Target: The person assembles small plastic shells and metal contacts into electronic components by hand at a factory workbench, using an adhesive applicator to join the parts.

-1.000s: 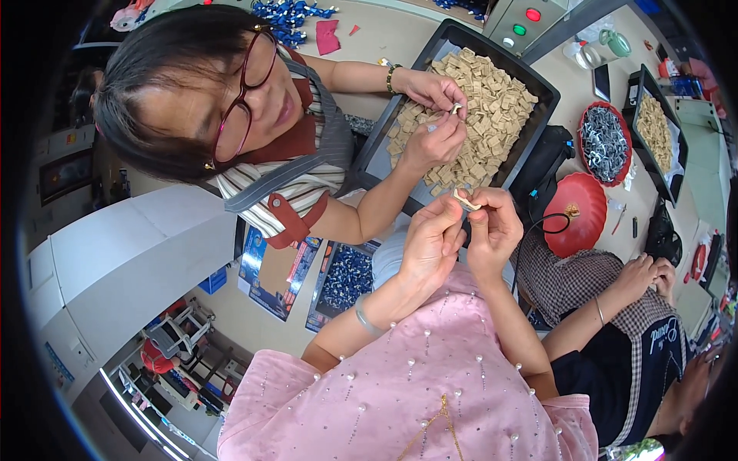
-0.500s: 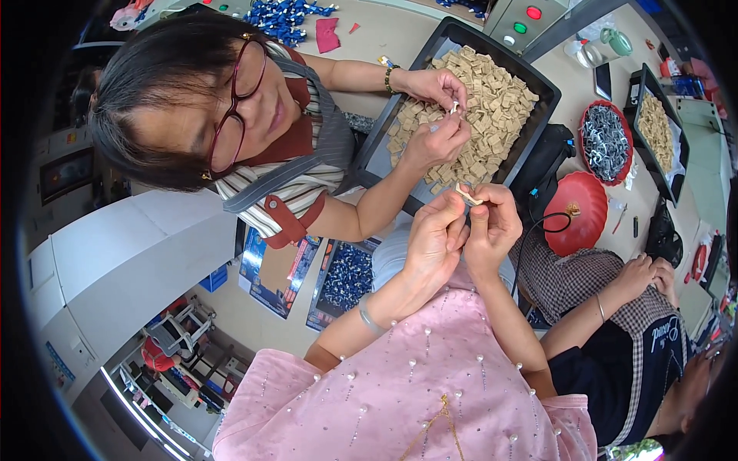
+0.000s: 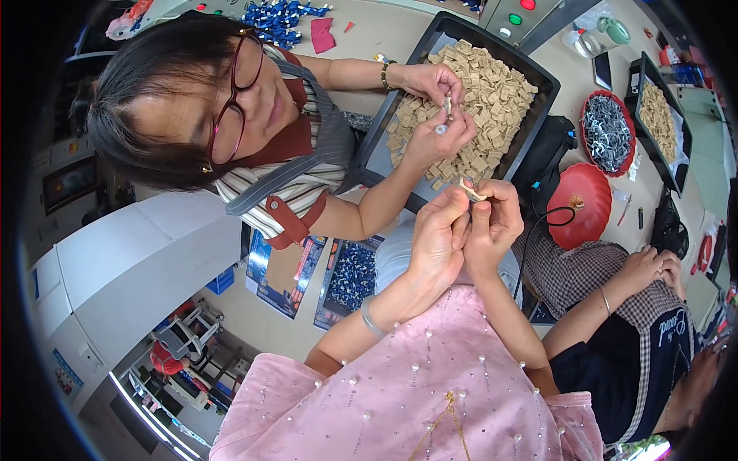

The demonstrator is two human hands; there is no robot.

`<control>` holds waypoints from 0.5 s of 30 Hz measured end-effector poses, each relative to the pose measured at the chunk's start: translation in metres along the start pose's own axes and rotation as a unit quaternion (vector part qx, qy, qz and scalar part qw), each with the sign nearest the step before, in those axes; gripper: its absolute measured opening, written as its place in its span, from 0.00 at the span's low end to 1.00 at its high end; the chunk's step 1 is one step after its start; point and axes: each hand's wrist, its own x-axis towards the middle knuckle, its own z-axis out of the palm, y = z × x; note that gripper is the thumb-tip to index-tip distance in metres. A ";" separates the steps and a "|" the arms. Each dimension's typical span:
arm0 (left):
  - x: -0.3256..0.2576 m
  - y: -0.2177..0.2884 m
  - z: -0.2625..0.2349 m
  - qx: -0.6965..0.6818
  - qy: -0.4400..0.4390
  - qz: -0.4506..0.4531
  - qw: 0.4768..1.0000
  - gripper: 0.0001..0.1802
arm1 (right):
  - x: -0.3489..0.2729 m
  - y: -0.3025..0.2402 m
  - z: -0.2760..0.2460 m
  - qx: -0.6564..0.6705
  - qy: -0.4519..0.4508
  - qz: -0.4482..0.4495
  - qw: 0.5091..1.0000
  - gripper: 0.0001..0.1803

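Note:
My left hand (image 3: 437, 240) and my right hand (image 3: 492, 229) are raised close together at the near edge of a black tray. Between their fingertips is a small beige piece (image 3: 471, 190), pinched from both sides; its exact kind is too small to make out. The black tray (image 3: 547, 98) holds a heap of similar flat beige pieces (image 3: 492, 96). Across the tray's left side, a co-worker's hands (image 3: 442, 127) hold another small pale piece above the heap.
The co-worker leans in at left. A red scalloped dish (image 3: 573, 219) and a red basket of grey parts (image 3: 607, 132) stand to the right. Beyond them is a second tray (image 3: 683, 157) of beige pieces. Another seated person's hands (image 3: 653, 273) rest at right.
My hands stay nearly in place, still pinching the small beige piece. The co-worker's fingers have shifted slightly around their piece. The view has tilted a little.

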 end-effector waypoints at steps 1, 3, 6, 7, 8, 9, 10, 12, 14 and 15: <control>0.000 0.000 0.001 0.003 0.011 -0.001 1.000 0.10 | 0.000 0.000 0.000 0.000 0.001 0.000 1.000 0.10; 0.000 -0.001 0.000 -0.001 0.006 -0.001 1.000 0.11 | 0.000 -0.003 0.002 0.011 0.006 -0.006 1.000 0.10; -0.001 -0.001 -0.001 -0.004 -0.001 -0.002 1.000 0.11 | -0.002 0.000 -0.001 0.007 -0.001 -0.002 1.000 0.10; -0.002 -0.001 -0.001 -0.003 -0.002 -0.003 1.000 0.11 | -0.002 -0.001 -0.001 0.008 -0.001 -0.002 1.000 0.10; -0.002 -0.001 -0.001 -0.002 -0.002 -0.003 1.000 0.11 | -0.002 -0.001 0.000 0.007 0.002 -0.004 1.000 0.09; -0.001 -0.002 -0.002 -0.002 -0.008 -0.001 1.000 0.12 | -0.003 -0.002 0.000 0.006 0.005 -0.006 1.000 0.09; -0.001 -0.002 -0.003 -0.003 -0.014 0.001 1.000 0.12 | -0.003 -0.002 0.000 0.006 0.006 -0.006 1.000 0.09; -0.002 -0.002 -0.003 -0.002 -0.014 0.000 1.000 0.12 | -0.003 -0.001 0.000 0.012 0.007 -0.003 1.000 0.09; -0.002 -0.001 -0.002 -0.001 -0.014 -0.002 1.000 0.12 | -0.003 0.000 -0.001 0.011 0.005 -0.003 1.000 0.09; -0.002 -0.002 -0.001 0.000 -0.006 -0.001 1.000 0.12 | -0.003 0.000 -0.001 0.011 0.003 -0.002 1.000 0.08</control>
